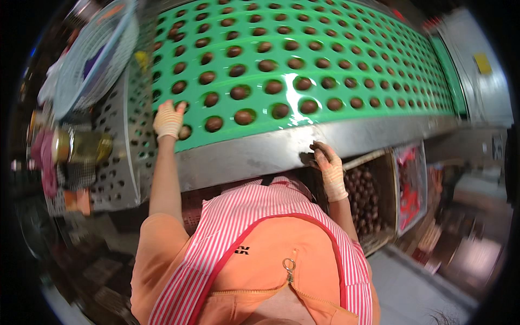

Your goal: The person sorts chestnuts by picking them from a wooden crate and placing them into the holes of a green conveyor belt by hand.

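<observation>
Rows of brown nuts in their shells, apparently macadamias (pixel 243 117), sit in round pockets of a green conveyor belt (pixel 195 152). My left hand (pixel 167 118), in a pale knitted glove with bare fingertips, is over the belt's near left corner. Its fingers are at a nut (pixel 181 106); whether they grip it is unclear. Another nut (pixel 185 132) lies just beside that hand. My right hand (pixel 331 172), gloved the same way, is above the near metal rail (pixel 252 152). Its fingers are bent and their tips dark; I cannot tell whether something is between them.
Below the rail at right stands a wooden box (pixel 389 191) of loose nuts (pixel 363 199), with a plastic bin (pixel 422 195) holding red pieces alongside. To the left, a perforated metal plate (pixel 118 170) bears a jar (pixel 81 146) and a blue plastic basket (pixel 122 44). A metal housing (pixel 467 81) bounds the belt at right.
</observation>
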Demonstrator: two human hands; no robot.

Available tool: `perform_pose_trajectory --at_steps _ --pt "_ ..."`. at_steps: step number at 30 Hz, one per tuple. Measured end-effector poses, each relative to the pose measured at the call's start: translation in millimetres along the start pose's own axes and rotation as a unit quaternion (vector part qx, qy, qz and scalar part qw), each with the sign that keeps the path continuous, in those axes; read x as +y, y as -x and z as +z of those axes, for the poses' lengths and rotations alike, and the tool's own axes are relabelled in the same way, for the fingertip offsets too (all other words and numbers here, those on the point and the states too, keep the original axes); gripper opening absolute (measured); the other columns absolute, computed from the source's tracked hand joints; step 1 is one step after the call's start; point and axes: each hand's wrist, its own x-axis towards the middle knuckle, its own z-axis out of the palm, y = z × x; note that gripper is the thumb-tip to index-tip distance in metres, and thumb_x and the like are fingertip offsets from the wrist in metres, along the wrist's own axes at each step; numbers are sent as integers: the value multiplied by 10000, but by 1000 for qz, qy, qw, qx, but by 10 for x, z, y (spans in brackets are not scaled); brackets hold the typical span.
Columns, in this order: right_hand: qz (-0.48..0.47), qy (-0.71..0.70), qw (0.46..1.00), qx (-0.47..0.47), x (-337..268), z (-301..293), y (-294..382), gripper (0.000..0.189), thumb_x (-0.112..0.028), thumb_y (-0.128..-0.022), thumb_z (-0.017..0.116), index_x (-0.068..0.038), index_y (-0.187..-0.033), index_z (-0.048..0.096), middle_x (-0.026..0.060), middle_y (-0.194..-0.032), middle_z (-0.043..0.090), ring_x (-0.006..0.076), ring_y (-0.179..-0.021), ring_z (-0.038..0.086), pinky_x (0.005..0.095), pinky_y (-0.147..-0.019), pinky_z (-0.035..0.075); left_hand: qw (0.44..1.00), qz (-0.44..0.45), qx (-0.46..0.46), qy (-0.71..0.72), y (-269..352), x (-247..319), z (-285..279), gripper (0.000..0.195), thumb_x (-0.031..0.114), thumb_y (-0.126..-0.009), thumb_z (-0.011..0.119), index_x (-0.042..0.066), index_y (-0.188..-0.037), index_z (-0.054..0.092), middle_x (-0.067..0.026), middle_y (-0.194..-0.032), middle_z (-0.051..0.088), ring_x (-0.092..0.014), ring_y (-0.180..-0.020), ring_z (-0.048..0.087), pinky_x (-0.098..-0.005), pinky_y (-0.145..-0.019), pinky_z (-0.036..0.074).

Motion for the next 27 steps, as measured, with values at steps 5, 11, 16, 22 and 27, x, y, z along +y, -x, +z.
perform_pose_trajectory --at_steps 5,11,16,22,27 --pt "-7 34 997 70 102 -1008 308 398 -232 -937 648 14 -1244 590 59 -1107 643 120 -996 587 264 -879 479 954 143 -199 170 -413 -284 75 384 233 -842 668 -15 -1132 626 -184 -1023 689 -329 -957 660 -416 -862 496" --pt "22 10 862 506 674 -2838 1417 224 -98 -926 625 2 -1122 669 72 -1044 683 144 -986 600 291 -889 486 963 196 -80 -166 -394 -74 -234 439 180 -910 577 130 -1344 538 -142 -1360 504 -357 -1201 511 -455 -1015 429" --pt "260 255 821 440 1302 -3123 2182 504 -315 -831 695 -60 -1259 616 187 -1181 662 277 -1096 627 356 -935 476 939 336 -54 -39 66 1118 -253 556 253 -875 623 7 -1356 492 -242 -1339 516 -400 -1195 515 -491 -1007 422" --pt "372 278 876 130 1646 -2675 1897 948 -327 -664 790 -156 -1489 357 220 -1433 461 365 -1295 481 424 -1080 402 852 504 -116 83 1160 2240 -129 565 301 -933 572 8 -1396 438 -265 -1401 424 -443 -1256 425 -502 -1077 332" --pt "424 268 865 22 1677 -2657 1480 996 -345 -673 804 -190 -1516 297 231 -1489 346 399 -1268 494 446 -1049 435 823 561 -90 -24 1442 2065 -83 554 375 -945 523 96 -1417 443 -160 -1458 410 -398 -1304 383 -538 -1084 281"
